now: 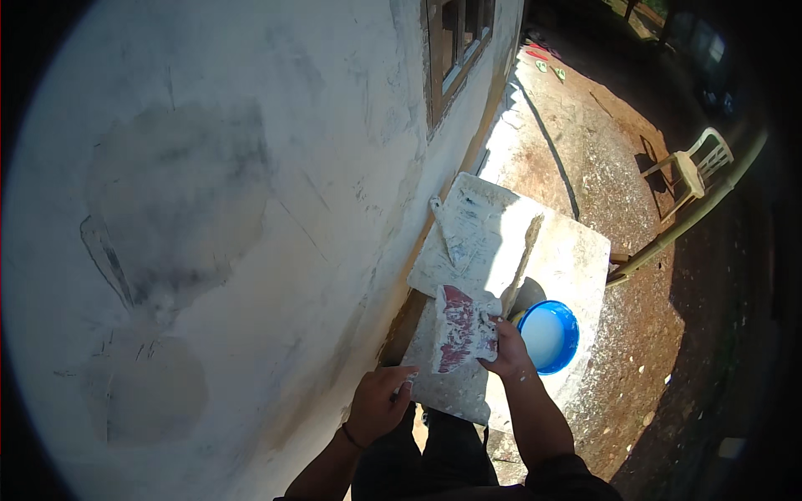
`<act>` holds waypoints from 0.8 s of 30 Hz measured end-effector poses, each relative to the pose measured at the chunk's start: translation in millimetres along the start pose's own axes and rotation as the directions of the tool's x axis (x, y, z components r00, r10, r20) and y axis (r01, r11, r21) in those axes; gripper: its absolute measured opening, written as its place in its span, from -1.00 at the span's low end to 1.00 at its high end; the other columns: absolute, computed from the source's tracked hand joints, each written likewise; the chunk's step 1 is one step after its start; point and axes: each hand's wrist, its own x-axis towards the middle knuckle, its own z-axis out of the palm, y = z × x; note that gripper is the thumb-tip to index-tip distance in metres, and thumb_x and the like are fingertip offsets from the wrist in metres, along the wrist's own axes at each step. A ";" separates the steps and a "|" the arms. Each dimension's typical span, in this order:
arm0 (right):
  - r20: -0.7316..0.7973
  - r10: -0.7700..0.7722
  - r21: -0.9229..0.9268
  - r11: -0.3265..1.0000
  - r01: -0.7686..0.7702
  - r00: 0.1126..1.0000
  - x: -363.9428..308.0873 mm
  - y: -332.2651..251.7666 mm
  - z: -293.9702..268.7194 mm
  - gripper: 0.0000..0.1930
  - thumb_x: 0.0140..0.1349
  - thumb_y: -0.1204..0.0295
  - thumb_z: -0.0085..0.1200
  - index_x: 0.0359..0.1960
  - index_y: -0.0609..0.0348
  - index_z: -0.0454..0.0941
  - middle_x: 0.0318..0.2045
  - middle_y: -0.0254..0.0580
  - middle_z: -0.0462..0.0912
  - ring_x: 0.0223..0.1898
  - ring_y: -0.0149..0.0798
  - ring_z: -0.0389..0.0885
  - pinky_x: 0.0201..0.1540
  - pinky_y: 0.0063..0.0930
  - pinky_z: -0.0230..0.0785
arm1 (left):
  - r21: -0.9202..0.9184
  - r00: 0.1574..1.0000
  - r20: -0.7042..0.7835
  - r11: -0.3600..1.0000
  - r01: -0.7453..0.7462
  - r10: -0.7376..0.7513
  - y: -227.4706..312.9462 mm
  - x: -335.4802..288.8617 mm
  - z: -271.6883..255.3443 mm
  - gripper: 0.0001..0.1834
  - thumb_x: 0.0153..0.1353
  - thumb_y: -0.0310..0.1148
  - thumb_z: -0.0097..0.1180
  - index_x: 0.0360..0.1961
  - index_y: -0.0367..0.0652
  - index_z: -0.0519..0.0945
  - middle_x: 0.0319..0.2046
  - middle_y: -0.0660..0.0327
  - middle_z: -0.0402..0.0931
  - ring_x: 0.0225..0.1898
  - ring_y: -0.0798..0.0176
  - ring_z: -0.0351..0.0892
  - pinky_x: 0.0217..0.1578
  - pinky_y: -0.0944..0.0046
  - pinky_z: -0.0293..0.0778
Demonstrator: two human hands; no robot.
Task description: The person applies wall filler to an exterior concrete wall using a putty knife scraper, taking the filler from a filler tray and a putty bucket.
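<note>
My right hand [506, 351] grips the narrow side of a wide red spreader [458, 330] heavily smeared with white plaster. The broad side of this spreader points left, toward the wall. Lower and to the left, my left hand [380, 405] is closed with its fingers curled. Something small and whitish shows at its fingertips, too small to name. Beyond the spreader lies a white-coated board [480, 225] with a long, narrow, plaster-covered piece [444, 234] along its left side. Just right of my right hand stands a blue bucket [547, 336] holding whitish liquid.
A patchy plastered wall [276, 225] rises along the left, with a wooden-framed window [455, 54] farther off. Under the bucket is a pale platform [585, 267]. A bamboo pole [710, 204] and a plastic chair [691, 171] stand at right. Sandals [550, 68] lie far back.
</note>
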 end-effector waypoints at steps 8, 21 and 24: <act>0.398 0.145 0.122 0.970 -0.209 0.906 -27.4 40.8 68.4 -0.56 0.31 0.22 -0.07 0.12 0.25 0.35 0.00 -0.05 0.56 0.00 -0.11 0.57 0.08 -0.14 0.42 | 0.149 0.967 -0.254 0.987 0.061 -0.022 65.9 -92.7 -56.2 -0.75 0.15 -0.48 0.06 -0.11 -0.12 0.57 -0.23 0.19 0.60 -0.22 0.11 0.57 -0.21 0.18 0.38; 0.520 0.229 -0.087 0.973 -0.215 0.823 -88.2 112.5 132.1 -0.43 0.19 0.37 0.04 0.23 0.33 0.22 0.14 0.02 0.44 0.17 -0.01 0.42 0.26 -0.09 0.21 | 0.085 0.882 -0.469 0.992 0.094 -0.043 114.9 -181.6 -114.8 -0.71 0.15 -0.52 0.03 -0.07 -0.15 0.56 -0.20 0.13 0.60 -0.16 0.09 0.55 -0.12 0.19 0.37; 0.515 0.270 -0.096 0.961 -0.258 0.814 -118.7 132.2 119.9 -0.39 0.18 0.33 0.06 0.24 0.34 0.20 0.16 0.02 0.42 0.18 0.01 0.40 0.28 -0.07 0.18 | 0.107 0.871 -0.491 0.993 0.058 0.002 117.9 -216.7 -119.3 -0.69 0.15 -0.52 0.02 -0.06 -0.15 0.56 -0.19 0.12 0.59 -0.16 0.08 0.55 -0.11 0.19 0.37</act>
